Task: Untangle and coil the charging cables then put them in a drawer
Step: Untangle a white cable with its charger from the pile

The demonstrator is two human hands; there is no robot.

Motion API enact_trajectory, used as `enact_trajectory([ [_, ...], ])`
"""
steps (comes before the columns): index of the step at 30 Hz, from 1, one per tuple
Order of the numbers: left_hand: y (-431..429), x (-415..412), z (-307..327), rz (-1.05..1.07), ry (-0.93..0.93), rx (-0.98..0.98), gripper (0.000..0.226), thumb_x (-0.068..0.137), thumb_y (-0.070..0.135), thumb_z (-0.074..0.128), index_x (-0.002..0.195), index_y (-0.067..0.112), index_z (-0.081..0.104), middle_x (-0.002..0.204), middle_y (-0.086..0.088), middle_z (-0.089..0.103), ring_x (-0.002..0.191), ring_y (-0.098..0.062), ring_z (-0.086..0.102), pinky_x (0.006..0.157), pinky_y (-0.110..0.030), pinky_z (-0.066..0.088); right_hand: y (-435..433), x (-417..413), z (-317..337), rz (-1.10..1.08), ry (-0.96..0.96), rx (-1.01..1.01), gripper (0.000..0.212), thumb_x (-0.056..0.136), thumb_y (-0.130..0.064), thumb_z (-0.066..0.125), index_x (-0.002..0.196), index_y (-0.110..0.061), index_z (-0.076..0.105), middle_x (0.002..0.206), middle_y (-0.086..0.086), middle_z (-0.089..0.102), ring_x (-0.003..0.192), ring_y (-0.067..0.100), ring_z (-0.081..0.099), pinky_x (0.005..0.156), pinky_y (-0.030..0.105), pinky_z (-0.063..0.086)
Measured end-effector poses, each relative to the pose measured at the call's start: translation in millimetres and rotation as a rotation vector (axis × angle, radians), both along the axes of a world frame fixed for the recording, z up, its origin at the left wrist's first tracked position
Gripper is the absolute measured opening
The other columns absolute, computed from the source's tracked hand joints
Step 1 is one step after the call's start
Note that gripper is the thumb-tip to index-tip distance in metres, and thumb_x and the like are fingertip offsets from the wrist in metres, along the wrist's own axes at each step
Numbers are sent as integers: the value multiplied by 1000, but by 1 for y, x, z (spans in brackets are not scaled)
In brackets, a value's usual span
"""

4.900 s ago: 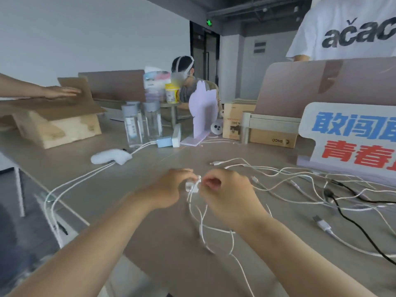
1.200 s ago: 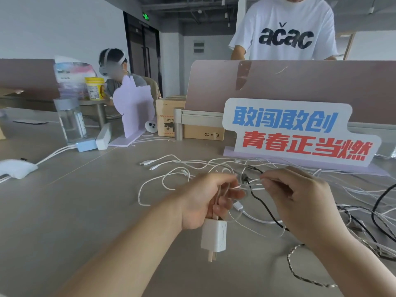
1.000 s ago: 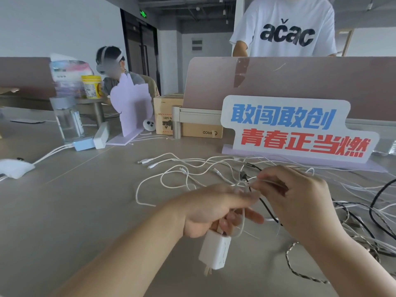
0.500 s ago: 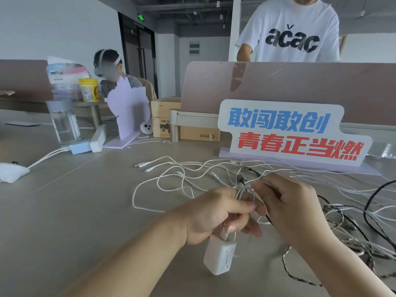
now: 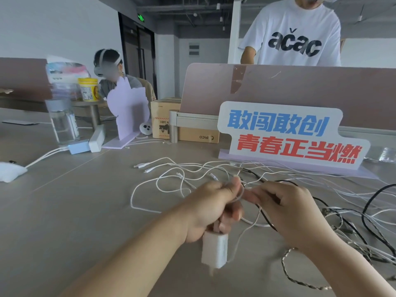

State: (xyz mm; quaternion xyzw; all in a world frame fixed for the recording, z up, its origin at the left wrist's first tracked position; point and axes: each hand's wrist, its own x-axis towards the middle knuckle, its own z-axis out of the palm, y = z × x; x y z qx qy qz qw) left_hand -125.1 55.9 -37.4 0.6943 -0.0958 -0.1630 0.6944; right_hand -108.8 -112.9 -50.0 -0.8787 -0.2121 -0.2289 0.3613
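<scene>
My left hand (image 5: 211,211) grips a small coil of thin white cable above the grey table (image 5: 64,211). A white charger plug (image 5: 215,249) hangs below that fist, slightly blurred. My right hand (image 5: 287,213) pinches the same white cable close to the left thumb, its fingers curled. Behind both hands lies a tangle of white cables (image 5: 192,174). Black cables (image 5: 368,211) and a braided cable (image 5: 300,273) spread to the right.
A sign with blue and red characters (image 5: 289,136) stands behind the tangle. A water bottle (image 5: 63,121), a blue box (image 5: 79,146), a lilac stand (image 5: 126,116) and a cardboard box (image 5: 165,118) sit at the back left. A person in a white T-shirt (image 5: 293,33) stands behind the divider.
Both hands came right to the cable tangle with the white cable and plug. My right hand has kept feeding cable onto the loops in my left hand; the plug now swings below.
</scene>
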Motion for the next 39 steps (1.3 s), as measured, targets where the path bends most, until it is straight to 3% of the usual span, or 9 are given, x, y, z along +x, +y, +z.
enact_trajectory([
  [4,3,9,-6,254,-93,60,40,102,39,34,96,15,66,72,-4,72,50,-12,57,49,-20,48,0,1,3,-39,100,-8,36,85,-26,62,51,-32,53,47,-2,47,47,10,39,51,20,33],
  [11,15,16,12,378,-17,-671,43,101,39,30,92,9,60,93,-14,74,84,-25,72,76,-38,58,-6,-2,11,-157,266,-36,41,83,-40,62,50,-15,61,40,-1,46,38,10,40,48,28,32],
  [16,37,18,25,411,-9,-882,38,102,33,30,89,7,55,79,-9,74,75,-23,73,62,-35,61,-13,-2,19,151,598,693,38,60,-39,83,53,-11,58,50,6,42,43,18,41,54,36,42],
  [19,33,20,19,444,52,-891,39,102,33,34,80,8,55,60,-3,65,63,-19,71,59,-38,60,-14,1,22,381,708,1051,35,51,-32,80,56,-13,52,55,2,42,45,15,44,46,27,52],
  [24,31,25,14,416,149,-914,40,102,36,36,74,12,51,52,4,44,43,-11,47,48,-21,50,-18,-1,22,495,747,949,49,34,-38,87,50,-14,47,56,2,34,36,9,22,32,20,20],
  [30,30,26,10,464,149,-479,32,100,36,40,77,18,53,50,9,41,45,-6,29,53,-21,23,-14,-5,23,362,624,773,43,45,-43,83,69,-9,71,57,-1,33,49,13,20,43,22,13],
  [33,25,21,6,439,109,-134,32,98,42,44,80,20,56,55,9,52,46,-7,34,51,-22,28,-7,-9,19,83,274,496,13,79,-19,71,67,-18,73,46,4,42,47,13,32,41,16,26],
  [35,19,16,3,366,82,45,34,96,48,44,84,20,58,61,8,60,49,-7,40,53,-23,33,-1,-12,15,-10,57,359,25,81,-13,69,64,-31,69,58,-4,64,51,7,52,49,9,37],
  [39,9,5,-1,149,46,183,50,87,65,36,88,20,58,68,7,69,53,-11,41,53,-26,32,5,-13,11,-55,-124,261,28,78,-11,71,68,-36,65,76,-18,67,74,-2,59,63,3,39],
])
